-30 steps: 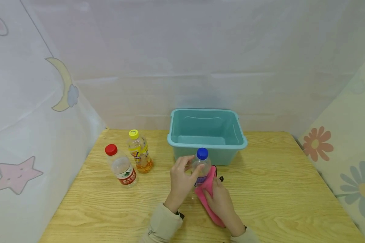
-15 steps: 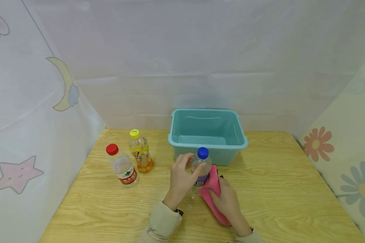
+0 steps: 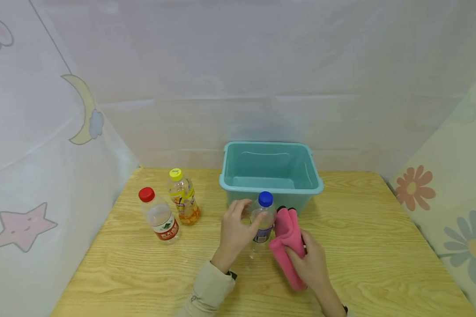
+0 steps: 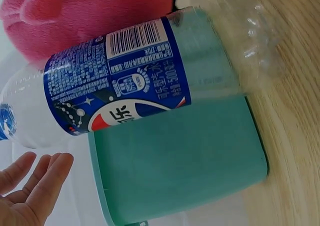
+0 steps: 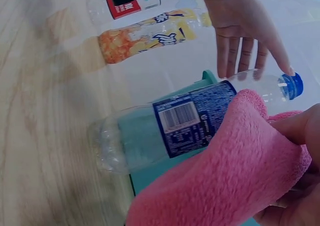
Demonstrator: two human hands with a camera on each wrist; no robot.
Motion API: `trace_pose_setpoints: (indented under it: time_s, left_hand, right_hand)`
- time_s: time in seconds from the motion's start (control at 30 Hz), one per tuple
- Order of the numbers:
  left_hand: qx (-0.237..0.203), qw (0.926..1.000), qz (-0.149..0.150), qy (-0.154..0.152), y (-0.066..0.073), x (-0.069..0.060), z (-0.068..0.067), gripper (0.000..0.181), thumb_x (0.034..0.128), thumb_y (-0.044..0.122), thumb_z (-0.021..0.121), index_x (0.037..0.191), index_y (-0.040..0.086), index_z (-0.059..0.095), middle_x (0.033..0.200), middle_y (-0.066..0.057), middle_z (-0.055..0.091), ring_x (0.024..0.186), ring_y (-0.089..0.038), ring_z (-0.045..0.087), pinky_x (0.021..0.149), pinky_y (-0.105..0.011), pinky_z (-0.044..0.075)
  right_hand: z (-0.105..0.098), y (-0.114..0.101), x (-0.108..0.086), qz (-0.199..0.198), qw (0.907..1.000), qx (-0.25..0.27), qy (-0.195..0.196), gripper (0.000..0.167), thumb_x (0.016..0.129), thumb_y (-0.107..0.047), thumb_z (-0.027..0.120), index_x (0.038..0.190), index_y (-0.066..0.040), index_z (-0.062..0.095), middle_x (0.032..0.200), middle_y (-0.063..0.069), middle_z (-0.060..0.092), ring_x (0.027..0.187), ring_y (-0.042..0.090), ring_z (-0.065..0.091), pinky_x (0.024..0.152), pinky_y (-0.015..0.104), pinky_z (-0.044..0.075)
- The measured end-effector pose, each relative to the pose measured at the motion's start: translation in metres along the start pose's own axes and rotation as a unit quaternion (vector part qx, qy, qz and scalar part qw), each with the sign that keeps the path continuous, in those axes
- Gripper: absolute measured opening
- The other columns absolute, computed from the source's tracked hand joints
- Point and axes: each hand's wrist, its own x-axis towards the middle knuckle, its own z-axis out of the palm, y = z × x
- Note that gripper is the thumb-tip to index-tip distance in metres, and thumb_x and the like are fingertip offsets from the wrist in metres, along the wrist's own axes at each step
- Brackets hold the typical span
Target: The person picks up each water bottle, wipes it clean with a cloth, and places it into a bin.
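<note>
A clear plastic bottle (image 3: 263, 224) with a blue cap and a blue label stands upright in front of the teal bin. Beside its upper part is my left hand (image 3: 236, 231), fingers fairly straight, thumb across the near side of the bottle's shoulder. In the left wrist view, those fingers (image 4: 47, 178) appear slightly apart from the bottle. My right hand (image 3: 311, 264) grips a folded pink cloth (image 3: 287, 246) with dark trim, just right of the bottle. The right wrist view shows the fluffy cloth (image 5: 215, 171) partly covering the bottle, with the thumb pressed on it.
The teal bin (image 3: 270, 191) sits at the back of the wooden table (image 3: 373, 246). To the left stand a red-capped bottle (image 3: 160, 218) and a yellow-capped bottle (image 3: 184, 198) with orange contents at its base. A printed curtain (image 3: 238, 88) surrounds the table.
My right hand and the pink cloth have shifted right, away from the bottle, and the cloth's folded top now shows more. The left hand has barely moved.
</note>
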Motion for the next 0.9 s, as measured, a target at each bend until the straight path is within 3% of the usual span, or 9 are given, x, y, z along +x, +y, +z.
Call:
trace_pose_setpoints:
  time_s: [0.17, 0.3, 0.4, 0.5, 0.7, 0.8, 0.9]
  left_hand:
    - [-0.045, 0.9988, -0.016, -0.013, -0.003, 0.004, -0.006, 0.037, 0.0861, 0.03, 0.063, 0.102, -0.003, 0.06, 0.089, -0.013, 0.059, 0.078, -0.026, 0.058, 0.064, -0.032, 0.055]
    - [-0.097, 0.9937, -0.023, -0.053, -0.01, 0.01, -0.014, 0.028, 0.0873, 0.017, 0.062, 0.109, -0.001, 0.059, 0.099, -0.015, 0.06, 0.089, -0.029, 0.058, 0.068, -0.035, 0.055]
    - [-0.147, 0.9837, -0.019, -0.102, -0.017, 0.015, -0.018, 0.031, 0.0862, 0.007, 0.061, 0.116, -0.002, 0.056, 0.108, -0.018, 0.058, 0.097, -0.034, 0.056, 0.072, -0.037, 0.054]
    - [-0.189, 0.9677, -0.023, -0.165, -0.024, 0.02, -0.022, 0.04, 0.0844, 0.001, 0.061, 0.123, -0.004, 0.05, 0.116, -0.022, 0.054, 0.104, -0.037, 0.053, 0.077, -0.043, 0.053]
    - [-0.203, 0.9343, -0.043, -0.29, -0.02, 0.031, -0.034, 0.054, 0.0843, 0.0, 0.062, 0.132, -0.007, 0.039, 0.127, -0.025, 0.048, 0.113, -0.037, 0.049, 0.085, -0.049, 0.047]
    - [-0.197, 0.9251, -0.046, -0.321, -0.013, 0.036, -0.04, 0.056, 0.0839, 0.001, 0.063, 0.134, -0.006, 0.038, 0.129, -0.024, 0.046, 0.113, -0.036, 0.048, 0.088, -0.049, 0.046]
    - [-0.192, 0.9233, -0.046, -0.33, -0.011, 0.037, -0.042, 0.055, 0.0833, 0.001, 0.064, 0.133, -0.005, 0.041, 0.129, -0.023, 0.047, 0.112, -0.035, 0.049, 0.089, -0.047, 0.046]
  right_hand:
    - [-0.008, -0.003, 0.001, -0.032, 0.9992, -0.001, 0.023, 0.042, 0.062, 0.008, 0.078, 0.099, 0.005, 0.059, 0.086, 0.008, 0.062, 0.07, 0.005, 0.052, 0.054, 0.02, 0.047]
    - [-0.012, -0.005, 0.001, -0.048, 0.9982, 0.007, 0.036, 0.041, 0.061, 0.009, 0.077, 0.098, 0.004, 0.06, 0.085, 0.008, 0.062, 0.069, 0.004, 0.052, 0.056, 0.013, 0.045]
    - [-0.015, -0.007, 0.0, -0.039, 0.9984, 0.019, 0.036, 0.041, 0.062, 0.01, 0.076, 0.099, 0.004, 0.06, 0.086, 0.007, 0.062, 0.07, 0.004, 0.053, 0.057, 0.012, 0.046]
    - [-0.017, -0.008, -0.001, -0.025, 0.9987, 0.031, 0.033, 0.04, 0.063, 0.01, 0.075, 0.1, 0.003, 0.059, 0.087, 0.008, 0.061, 0.071, 0.004, 0.054, 0.057, 0.013, 0.047]
    - [-0.019, -0.007, -0.001, -0.022, 0.9984, 0.033, 0.04, 0.04, 0.065, 0.01, 0.074, 0.101, 0.004, 0.059, 0.087, 0.008, 0.061, 0.067, 0.002, 0.05, 0.052, 0.015, 0.045]
    - [-0.019, -0.006, -0.002, -0.019, 0.9982, 0.036, 0.044, 0.04, 0.065, 0.009, 0.074, 0.102, 0.004, 0.06, 0.086, 0.006, 0.061, 0.062, 0.002, 0.046, 0.047, 0.017, 0.042]
    - [-0.02, -0.006, -0.002, -0.017, 0.9979, 0.04, 0.048, 0.04, 0.065, 0.009, 0.074, 0.102, 0.004, 0.06, 0.086, 0.006, 0.061, 0.062, 0.002, 0.045, 0.045, 0.018, 0.041]
